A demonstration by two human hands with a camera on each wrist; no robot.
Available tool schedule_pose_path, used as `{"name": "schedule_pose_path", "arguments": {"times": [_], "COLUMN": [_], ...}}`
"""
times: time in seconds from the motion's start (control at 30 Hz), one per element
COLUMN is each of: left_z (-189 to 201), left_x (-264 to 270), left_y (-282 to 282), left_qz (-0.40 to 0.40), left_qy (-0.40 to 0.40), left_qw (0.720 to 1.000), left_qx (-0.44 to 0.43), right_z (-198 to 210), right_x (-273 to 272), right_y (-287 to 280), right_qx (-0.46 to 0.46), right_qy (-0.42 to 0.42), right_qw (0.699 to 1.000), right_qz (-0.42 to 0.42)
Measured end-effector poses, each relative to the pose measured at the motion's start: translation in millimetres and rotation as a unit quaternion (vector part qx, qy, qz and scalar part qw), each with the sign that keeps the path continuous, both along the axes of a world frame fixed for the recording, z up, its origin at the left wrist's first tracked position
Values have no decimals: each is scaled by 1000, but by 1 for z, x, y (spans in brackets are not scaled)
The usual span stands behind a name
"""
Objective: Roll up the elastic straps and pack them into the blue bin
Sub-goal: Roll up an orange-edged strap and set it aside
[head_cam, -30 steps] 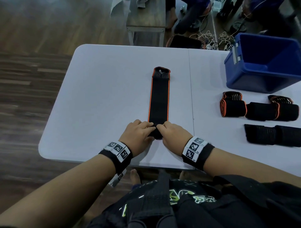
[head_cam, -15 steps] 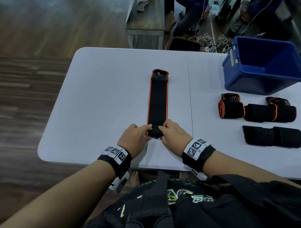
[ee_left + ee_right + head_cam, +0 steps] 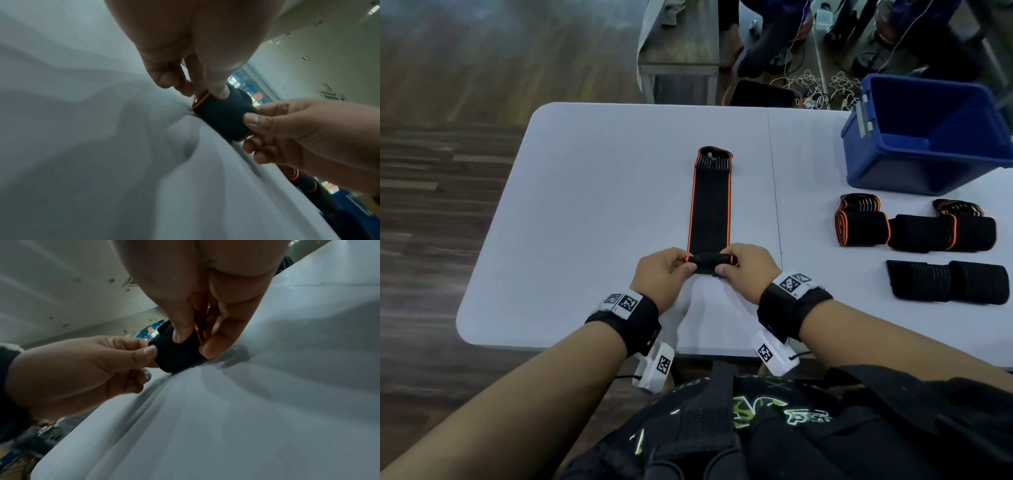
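A black elastic strap with orange edges (image 3: 709, 205) lies flat on the white table (image 3: 592, 212), running away from me. Its near end is wound into a small roll (image 3: 709, 259). My left hand (image 3: 666, 272) pinches the roll's left end and my right hand (image 3: 746, 265) pinches its right end. The left wrist view shows the roll (image 3: 223, 116) between thumb and fingers of both hands; the right wrist view shows the same roll (image 3: 176, 352). The blue bin (image 3: 928, 137) stands at the table's far right, and no straps show in the part of its inside that I see.
Several rolled straps lie right of my hands: an orange-edged roll (image 3: 861, 228), two black rolls (image 3: 945, 233) behind it, and another pair (image 3: 948, 281) nearer me. A bench (image 3: 681, 58), cables and people's legs are beyond the table.
Both hands have moved a little away from me along the strap, and the roll at the near end has grown thicker. The flat part is shorter.
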State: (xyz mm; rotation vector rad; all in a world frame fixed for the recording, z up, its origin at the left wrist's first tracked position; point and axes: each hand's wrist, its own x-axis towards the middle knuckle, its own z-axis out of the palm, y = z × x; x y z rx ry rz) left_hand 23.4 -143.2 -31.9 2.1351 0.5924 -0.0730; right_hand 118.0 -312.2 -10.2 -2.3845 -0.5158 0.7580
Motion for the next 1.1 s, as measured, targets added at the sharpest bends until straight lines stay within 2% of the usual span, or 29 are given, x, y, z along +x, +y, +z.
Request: {"name": "schedule_pose_path", "arguments": {"times": [0.17,0.23,0.43,0.57,0.7,0.8,0.93,1.03,1.1], "left_z": [5,4,9,13,14,13,3,-4,-7], "left_x": [18,21,31,35,32,28,23,19,13], "left_y": [6,5,6,6,4,0,-1,0,2], "left_qz": [16,11,-16,-9,-16,-29,-103,-135,-141], "left_qy": [37,64,132,143,122,53,-24,-26,-6], "left_qw": [999,998,991,990,989,993,979,962,961], "left_qx": [-18,-18,-8,9,77,100,174,237,237], "right_z": [-4,-6,-7,-7,2,7,8,11,14], "right_x": [8,10,16,22,27,22,21,23,21], "right_y": [3,6,16,23,26,22,21,23,22], "right_qx": [27,18,-84,-118,-194,-155,-135,-182,-183], "right_qy": [79,86,71,83,19,-66,-149,-160,-159], "right_qw": [992,990,990,985,980,986,972,954,951], "right_qz": [-91,-110,-83,-92,-29,0,119,177,193]}}
